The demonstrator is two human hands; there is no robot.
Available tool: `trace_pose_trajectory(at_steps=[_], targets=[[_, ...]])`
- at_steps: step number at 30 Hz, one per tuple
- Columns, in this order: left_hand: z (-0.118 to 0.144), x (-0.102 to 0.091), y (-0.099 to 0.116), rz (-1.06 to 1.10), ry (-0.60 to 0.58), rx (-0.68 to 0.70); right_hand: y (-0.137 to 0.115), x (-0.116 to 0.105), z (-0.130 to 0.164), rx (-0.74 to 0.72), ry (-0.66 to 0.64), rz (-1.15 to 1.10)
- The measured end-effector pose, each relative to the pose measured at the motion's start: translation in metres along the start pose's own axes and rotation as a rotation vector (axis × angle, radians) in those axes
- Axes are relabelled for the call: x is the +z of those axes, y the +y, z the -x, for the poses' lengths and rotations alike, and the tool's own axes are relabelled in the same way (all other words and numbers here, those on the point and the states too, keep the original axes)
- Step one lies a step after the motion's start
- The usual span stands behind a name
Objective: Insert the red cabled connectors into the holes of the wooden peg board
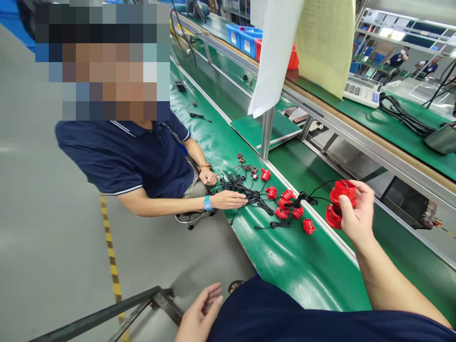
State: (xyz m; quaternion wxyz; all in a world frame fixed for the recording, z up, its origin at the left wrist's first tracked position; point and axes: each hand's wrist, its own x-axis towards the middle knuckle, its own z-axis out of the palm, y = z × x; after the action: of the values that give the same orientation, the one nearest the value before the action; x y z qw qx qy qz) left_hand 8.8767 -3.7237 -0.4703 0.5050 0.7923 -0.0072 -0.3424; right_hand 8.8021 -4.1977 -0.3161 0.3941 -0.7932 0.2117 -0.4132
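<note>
My right hand (361,213) is raised over the right side of the bench, its fingers and thumb closed on a red plastic housing (344,192). A second red housing (334,217) hangs just below it, touching or joined; I cannot tell which. A black cable runs from them toward a dark bundle. Low in the view, my left hand (201,311) is beside my body, fingers loosely curled and apart, holding nothing. Several red housings, one of them this single housing (308,226), lie on the green bench mat (295,270) near coiled black cables (261,202).
A co-worker's hand (230,199) rests at the cables across the bench. Small round parts (253,172) lie beyond. A metal post (268,133) with hanging paper sheets (276,57) stands at the rail. A metal frame (156,297) is at lower left.
</note>
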Motion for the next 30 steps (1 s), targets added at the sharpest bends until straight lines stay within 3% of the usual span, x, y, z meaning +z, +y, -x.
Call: trace_pose_trajectory(at_steps=[2,5,8,12,14,17,23,26,30], targets=[[0.001,0.000,0.003,-0.004,0.004,0.009,-0.020,-0.001,-0.010,-0.220,0.101,-0.001],[0.002,0.000,0.003,0.000,0.008,0.019,-0.041,0.005,-0.018,-0.416,0.249,-0.010],[0.000,0.001,0.004,-0.026,-0.007,0.023,-0.057,0.010,-0.029,-0.519,0.325,-0.006],[-0.006,0.012,0.023,-0.100,-0.020,0.058,-0.067,0.006,-0.051,-0.576,0.291,0.026],[-0.007,0.019,0.035,-0.122,-0.023,0.099,-0.067,0.001,-0.056,-0.497,0.236,-0.014],[-0.008,0.028,0.046,-0.137,-0.036,0.146,-0.059,0.000,-0.047,-0.257,0.070,-0.100],[-0.016,0.046,0.061,-0.204,-0.178,0.150,-0.034,0.030,0.007,0.084,-0.242,-0.139],[-0.029,0.063,0.074,-0.224,-0.230,0.177,-0.019,0.035,0.030,0.168,-0.273,-0.119],[-0.057,0.099,0.091,-0.169,-0.287,0.266,-0.003,0.021,0.052,0.296,-0.209,-0.132]])
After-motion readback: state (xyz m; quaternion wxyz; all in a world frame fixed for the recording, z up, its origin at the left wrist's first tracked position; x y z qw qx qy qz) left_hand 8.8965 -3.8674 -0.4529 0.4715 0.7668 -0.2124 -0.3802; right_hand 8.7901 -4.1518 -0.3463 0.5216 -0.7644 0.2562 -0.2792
